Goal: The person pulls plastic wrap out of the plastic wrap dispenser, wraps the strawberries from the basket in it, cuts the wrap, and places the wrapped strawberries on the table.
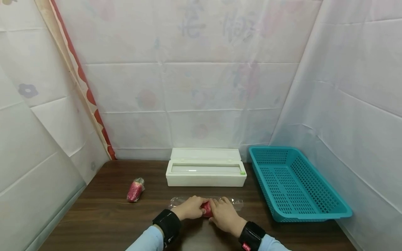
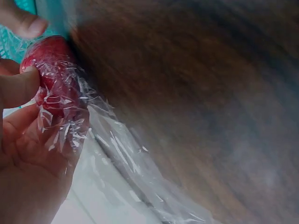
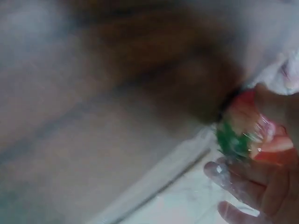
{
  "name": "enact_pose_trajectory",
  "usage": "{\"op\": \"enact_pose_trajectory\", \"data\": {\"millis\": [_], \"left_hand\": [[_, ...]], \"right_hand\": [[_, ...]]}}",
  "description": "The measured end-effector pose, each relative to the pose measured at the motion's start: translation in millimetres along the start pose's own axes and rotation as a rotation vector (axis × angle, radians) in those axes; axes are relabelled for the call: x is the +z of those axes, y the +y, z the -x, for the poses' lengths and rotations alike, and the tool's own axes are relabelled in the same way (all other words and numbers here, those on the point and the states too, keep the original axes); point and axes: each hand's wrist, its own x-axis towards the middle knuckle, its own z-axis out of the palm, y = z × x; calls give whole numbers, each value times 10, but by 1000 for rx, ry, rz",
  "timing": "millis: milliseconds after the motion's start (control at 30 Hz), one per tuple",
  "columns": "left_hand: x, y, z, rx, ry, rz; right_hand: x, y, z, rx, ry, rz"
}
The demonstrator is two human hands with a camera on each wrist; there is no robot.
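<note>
While your left hand [image 1: 190, 208] and right hand [image 1: 223, 213] curl round the red fruit [image 1: 206, 208], cling film [image 1: 233, 203] trails toward three o'clock.

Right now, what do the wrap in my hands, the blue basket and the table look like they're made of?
The wrap looks like thin clear plastic film: transparent, crinkled, glinting. The basket looks like moulded teal plastic, with perforated walls and a matte surface. The table shows dark wood grain; solid wood or laminate, I cannot tell.
</note>
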Motion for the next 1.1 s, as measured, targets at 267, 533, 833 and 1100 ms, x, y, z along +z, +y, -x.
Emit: {"op": "enact_pose_trajectory", "data": {"millis": [267,533,833,1100], "left_hand": [[-21,-3,96,6,79,-44],[73,2,143,61,190,-153],[18,29,152,27,110,-89],[-102,71,136,-29,-32,0]], "right_hand": [[87,27,25,0,68,-42],[15,1,22,-11,99,28],[72,-37,46,-20,129,35],[65,-25,58,-63,127,-24]]}}
